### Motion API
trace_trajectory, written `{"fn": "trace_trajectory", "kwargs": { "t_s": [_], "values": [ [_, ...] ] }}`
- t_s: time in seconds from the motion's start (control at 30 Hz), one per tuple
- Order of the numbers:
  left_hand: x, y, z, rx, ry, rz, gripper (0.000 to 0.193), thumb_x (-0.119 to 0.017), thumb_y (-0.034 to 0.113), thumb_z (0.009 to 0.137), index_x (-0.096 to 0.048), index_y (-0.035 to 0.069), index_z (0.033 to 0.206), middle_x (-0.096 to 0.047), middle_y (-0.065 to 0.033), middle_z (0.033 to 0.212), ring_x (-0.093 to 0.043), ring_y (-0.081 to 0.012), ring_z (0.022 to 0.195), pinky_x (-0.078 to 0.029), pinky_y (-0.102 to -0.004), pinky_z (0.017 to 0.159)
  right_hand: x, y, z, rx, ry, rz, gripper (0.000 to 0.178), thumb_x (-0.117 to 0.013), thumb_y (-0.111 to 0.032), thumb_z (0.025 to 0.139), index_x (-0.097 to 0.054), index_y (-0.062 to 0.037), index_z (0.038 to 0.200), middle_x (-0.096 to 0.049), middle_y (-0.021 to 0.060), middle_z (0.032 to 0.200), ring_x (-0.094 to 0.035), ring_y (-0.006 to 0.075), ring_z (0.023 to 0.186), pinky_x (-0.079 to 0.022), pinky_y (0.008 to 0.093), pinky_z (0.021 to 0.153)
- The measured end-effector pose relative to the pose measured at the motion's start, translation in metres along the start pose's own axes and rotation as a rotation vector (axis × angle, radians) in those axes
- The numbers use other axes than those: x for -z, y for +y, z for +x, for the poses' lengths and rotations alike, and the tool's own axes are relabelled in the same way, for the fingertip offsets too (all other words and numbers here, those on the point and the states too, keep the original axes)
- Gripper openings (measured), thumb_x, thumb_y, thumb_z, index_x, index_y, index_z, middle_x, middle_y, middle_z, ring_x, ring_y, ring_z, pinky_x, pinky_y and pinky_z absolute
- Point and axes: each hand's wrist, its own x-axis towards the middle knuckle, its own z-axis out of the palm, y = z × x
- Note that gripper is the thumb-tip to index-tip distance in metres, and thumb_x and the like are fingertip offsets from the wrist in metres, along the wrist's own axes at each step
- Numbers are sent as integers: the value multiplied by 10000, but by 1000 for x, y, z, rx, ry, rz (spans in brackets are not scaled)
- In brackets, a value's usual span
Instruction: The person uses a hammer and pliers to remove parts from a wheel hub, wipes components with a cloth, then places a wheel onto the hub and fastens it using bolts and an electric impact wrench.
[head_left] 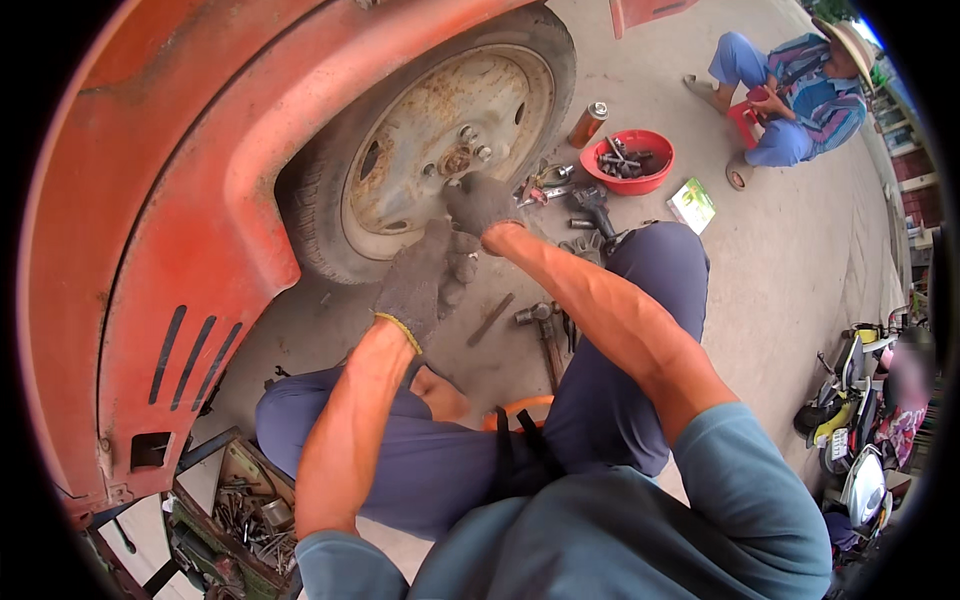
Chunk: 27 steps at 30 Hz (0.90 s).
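In front of me stands a wheel with a rusty, pale rim (400,130) and a dark tyre (325,215). Nuts and studs (483,153) show around its hub. My right hand (482,205), in a dark grey work glove, is closed against the lower part of the hub, beside a stud. Its fingertips and whatever they grip are hidden. Just below and to the left, my left hand (425,275), in a matching glove with a yellow cuff edge, has its fingers curled in. I cannot make out what lies inside them.
An orange-red fender (225,110) arches over the wheel. On the ground lie a hammer (543,325), a flat metal bar (490,320) and a power wrench (595,210). A red bowl (655,183) holds metal parts; a spray can (588,125) stands near. Another person (800,100) sits far right.
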Motion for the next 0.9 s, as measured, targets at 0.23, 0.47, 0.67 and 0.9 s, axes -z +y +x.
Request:
{"fn": "trace_trajectory", "kwargs": {
  "t_s": [0.23,0.47,0.67,0.9],
  "values": [
    [-1,-8,7,-44,-44,33,490,-512,526,1054,-689,72,1006,-582,12,706,-439,-68,523,-324,-203,453,0,-5,0,-104,65,-72,398,-683,-355,875,-663,2,1048,-712,286,954,-688,467,947,-531,531,860],
    [-3,-6,3,-38,-54,13,484,-528,528,1044,-695,76,997,-592,23,689,-440,-62,502,-321,-210,443,-2,6,-1,-66,93,-16,429,-696,-385,879,-664,9,1045,-712,289,968,-686,463,965,-530,521,862],
    [2,-6,-1,-32,-48,23,516,-546,582,1019,-683,84,1029,-585,29,685,-431,-67,486,-294,-216,433,3,-11,-9,-91,90,5,458,-659,-407,910,-660,34,1035,-705,311,966,-684,471,981,-530,517,872],
    [0,-6,2,-7,-58,36,478,-508,518,1059,-677,73,1029,-582,22,681,-445,-71,509,-327,-214,450,-3,3,2,-104,3,-93,537,-525,-480,985,-661,37,1036,-700,319,944,-684,472,965,-528,524,863]
  ]
}}
